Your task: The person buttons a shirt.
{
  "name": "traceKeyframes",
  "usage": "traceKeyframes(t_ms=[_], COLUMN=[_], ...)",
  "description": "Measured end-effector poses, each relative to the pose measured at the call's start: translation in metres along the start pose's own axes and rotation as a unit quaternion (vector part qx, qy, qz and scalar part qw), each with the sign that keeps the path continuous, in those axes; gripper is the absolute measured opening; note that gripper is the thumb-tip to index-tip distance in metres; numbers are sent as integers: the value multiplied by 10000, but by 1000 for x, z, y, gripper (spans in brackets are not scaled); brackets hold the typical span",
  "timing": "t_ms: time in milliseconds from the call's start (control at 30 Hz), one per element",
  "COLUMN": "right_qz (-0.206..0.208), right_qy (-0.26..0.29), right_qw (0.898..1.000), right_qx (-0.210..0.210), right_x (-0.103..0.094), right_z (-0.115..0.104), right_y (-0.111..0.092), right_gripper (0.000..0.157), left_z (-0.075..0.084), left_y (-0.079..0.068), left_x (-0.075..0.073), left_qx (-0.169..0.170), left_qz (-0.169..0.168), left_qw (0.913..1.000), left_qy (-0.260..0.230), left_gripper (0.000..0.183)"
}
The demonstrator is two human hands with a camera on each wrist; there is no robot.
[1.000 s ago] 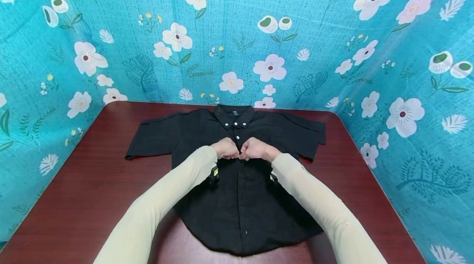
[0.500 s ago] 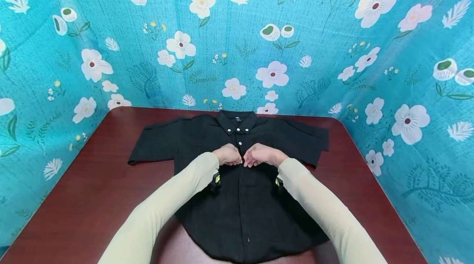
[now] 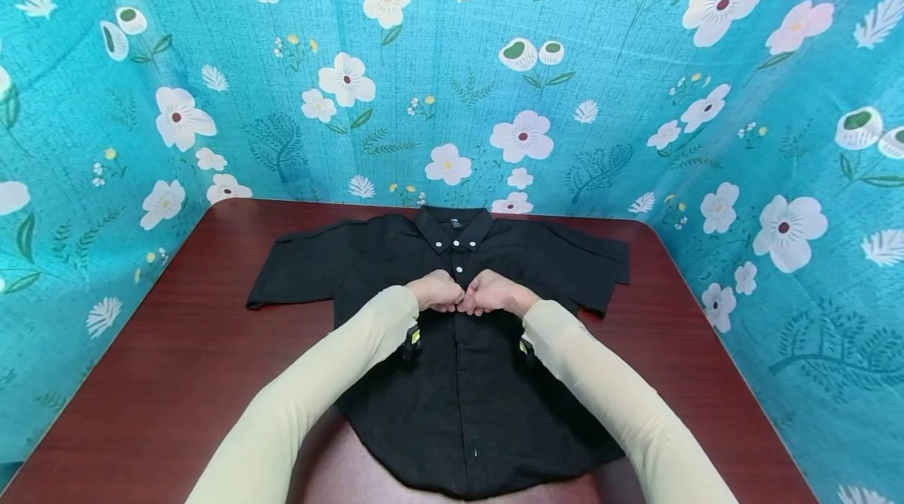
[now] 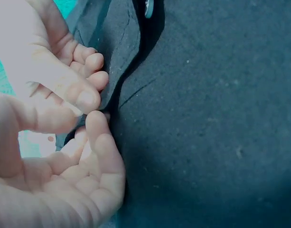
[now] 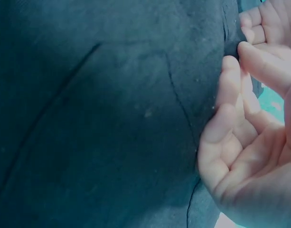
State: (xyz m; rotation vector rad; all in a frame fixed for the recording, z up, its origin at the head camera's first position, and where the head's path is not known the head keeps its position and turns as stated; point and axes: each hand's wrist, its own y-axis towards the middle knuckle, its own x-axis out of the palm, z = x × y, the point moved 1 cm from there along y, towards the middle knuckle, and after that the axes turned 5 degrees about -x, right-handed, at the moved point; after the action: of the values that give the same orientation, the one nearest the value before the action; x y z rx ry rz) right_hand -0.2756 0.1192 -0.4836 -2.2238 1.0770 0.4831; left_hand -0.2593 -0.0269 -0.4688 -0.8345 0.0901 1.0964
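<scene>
A black short-sleeved shirt (image 3: pixel 395 394) lies spread out with its collar (image 3: pixel 454 231) at the far side. At the upper front, my left hand (image 3: pixel 439 290) pinches the edge of the placket (image 4: pixel 121 42) between thumb and fingertips. From the other side my right hand (image 3: pixel 493 292) pinches the same strip, and the two hands meet there. In the left wrist view, part of a pale button (image 4: pixel 148 8) shows above the fingers. Whatever lies between the fingertips is hidden. White buttons (image 3: pixel 459 269) show at the collar and just above my hands.
The shirt rests on a dark red wooden table (image 3: pixel 162 347). A blue floral cloth (image 3: pixel 424 88) hangs behind the table and along its sides. Below each wrist, a small dark device (image 3: pixel 412 339) is strapped on.
Half a second ago the hands were slightly apart, the right fingers looser. Now they have come together at the placket again. The head view has tilted a little; the shirt stays in place.
</scene>
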Motion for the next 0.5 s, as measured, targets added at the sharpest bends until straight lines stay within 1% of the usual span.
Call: traceKeyframes(t_ms=[67,133,233,333,500], right_qz=[69,137,184,132,7], right_qy=[-48,-62,-38,82,257], right_qw=[10000,9999,9998,9999,9997], right_qx=[-22,-29,-42,-35,16], right_x=[1,1,2,2,1], right_z=[1,1,0,-2,-2], right_y=[0,0,0,-1,-2], right_gripper=[6,7,8,7,5], left_z=[1,1,1,0,1], left_y=[0,0,1,3,6], left_x=[0,1,1,1,1], left_qx=[-48,-34,-33,-87,-140], left_qz=[-44,-24,108,235,302], left_qw=[9998,9998,9999,9996,9993], left_qy=[-173,-200,-73,87,178], left_gripper=[12,12,15,20,22])
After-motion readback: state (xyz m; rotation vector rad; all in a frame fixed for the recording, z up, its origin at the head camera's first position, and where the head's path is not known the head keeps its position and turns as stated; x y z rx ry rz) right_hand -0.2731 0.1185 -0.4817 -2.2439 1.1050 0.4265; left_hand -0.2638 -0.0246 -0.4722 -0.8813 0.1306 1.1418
